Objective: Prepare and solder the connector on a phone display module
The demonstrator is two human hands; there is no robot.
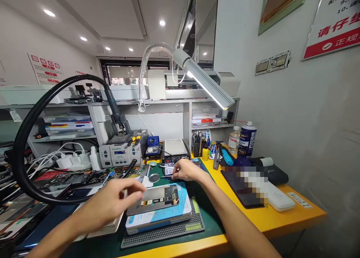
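Observation:
A phone screen assembly, its back up with a ribbon cable and dark parts at the right end, lies on a blue-and-white box. That box rests on a grey perforated mat. My left hand hovers over the screen's left end, thumb and forefinger apart, with nothing seen between them. Beyond the box, my right hand reaches low to the green work mat, its fingertips pinched together. What they hold is too small to make out. A round metal-topped item sits left of those fingers.
A thick black hose arches over the left side. Circuit boards and phones crowd the bench there, before a grey soldering station. A lit lamp hangs above. On the right are a spray can, a dark phone and a white power bank.

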